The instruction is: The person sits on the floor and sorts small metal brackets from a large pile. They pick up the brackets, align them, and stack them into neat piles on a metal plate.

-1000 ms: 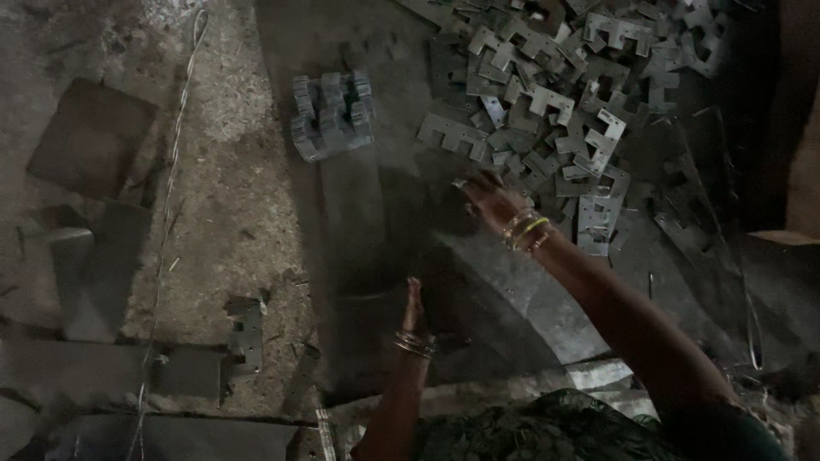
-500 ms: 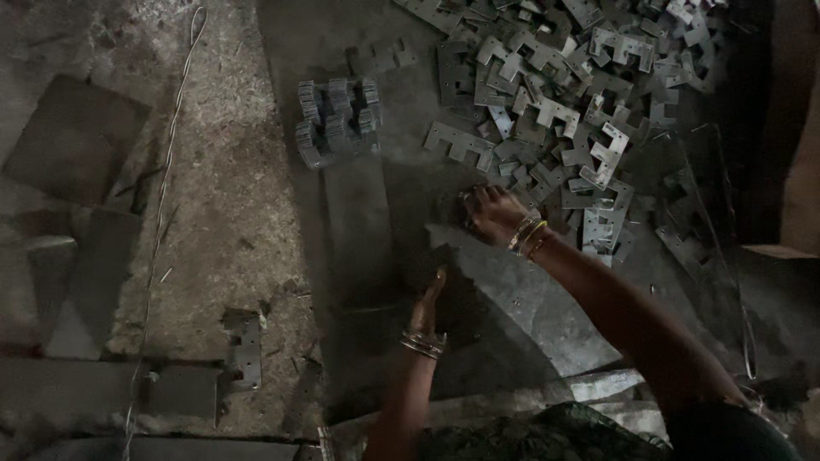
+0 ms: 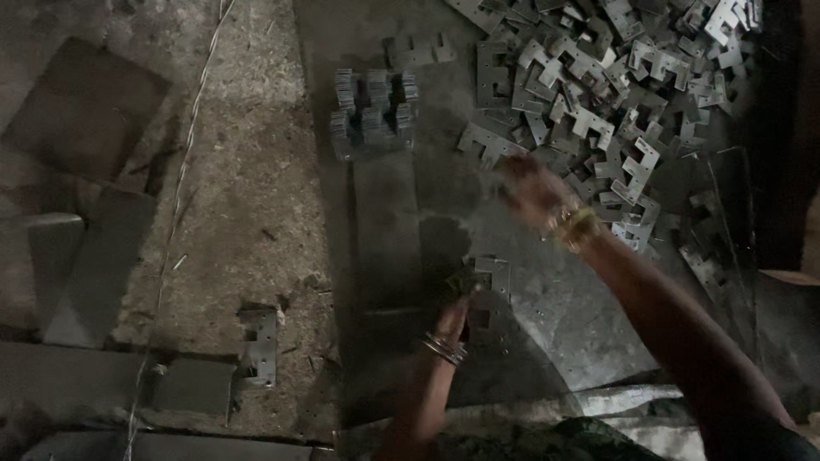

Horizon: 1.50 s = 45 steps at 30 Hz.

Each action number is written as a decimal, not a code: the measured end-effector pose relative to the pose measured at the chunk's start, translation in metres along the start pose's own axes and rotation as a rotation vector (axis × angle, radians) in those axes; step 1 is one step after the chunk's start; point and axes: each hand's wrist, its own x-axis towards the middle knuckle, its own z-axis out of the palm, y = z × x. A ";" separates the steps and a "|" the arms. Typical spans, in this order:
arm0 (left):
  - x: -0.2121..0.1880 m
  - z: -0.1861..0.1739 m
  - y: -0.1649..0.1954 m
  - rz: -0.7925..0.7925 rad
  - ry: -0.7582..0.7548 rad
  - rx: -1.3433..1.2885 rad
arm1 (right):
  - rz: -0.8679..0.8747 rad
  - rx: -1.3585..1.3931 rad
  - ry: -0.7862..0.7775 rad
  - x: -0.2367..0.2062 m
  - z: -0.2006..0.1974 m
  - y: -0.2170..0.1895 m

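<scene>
Left hand pins a small stack of notched metal plates below the loose pile. Right hand, blurred, hovers at the pile's lower edge; grip unclear. Best to square each plate's notches when stacking.

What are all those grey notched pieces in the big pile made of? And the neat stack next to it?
The pile of notched plates looks like thin stamped sheet metal, probably steel: flat, dull grey, with sharp punched cut-outs and pale glints on the edges. The stacked plates seem to be the same metal; their layered thin edges show. The bangles on the right hand look like shiny yellow metal, though blurred.
</scene>
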 end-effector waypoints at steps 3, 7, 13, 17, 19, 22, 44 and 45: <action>-0.003 0.006 0.002 0.063 -0.042 0.081 | 0.065 -0.114 0.030 0.048 0.000 0.005; 0.000 0.013 0.012 0.032 -0.136 -0.855 | 0.305 -0.044 -0.143 0.063 0.000 -0.002; 0.010 0.020 0.018 0.006 -0.107 -0.456 | 0.280 -0.076 -0.175 0.035 -0.004 -0.010; 0.013 0.015 0.017 -0.052 -0.236 -1.469 | 0.329 0.011 -0.256 0.031 -0.001 -0.016; 0.010 0.013 0.016 0.172 -0.101 -0.806 | 0.304 0.036 -0.297 0.021 0.007 -0.021; 0.001 0.013 0.010 0.132 0.308 0.076 | -0.037 -0.145 -0.044 -0.010 0.023 -0.027; -0.056 0.011 0.008 -0.053 0.550 0.483 | 0.146 0.624 -0.102 -0.109 0.094 0.016; -0.056 0.012 0.006 -0.063 0.576 0.442 | 0.149 0.577 -0.169 -0.114 0.099 0.018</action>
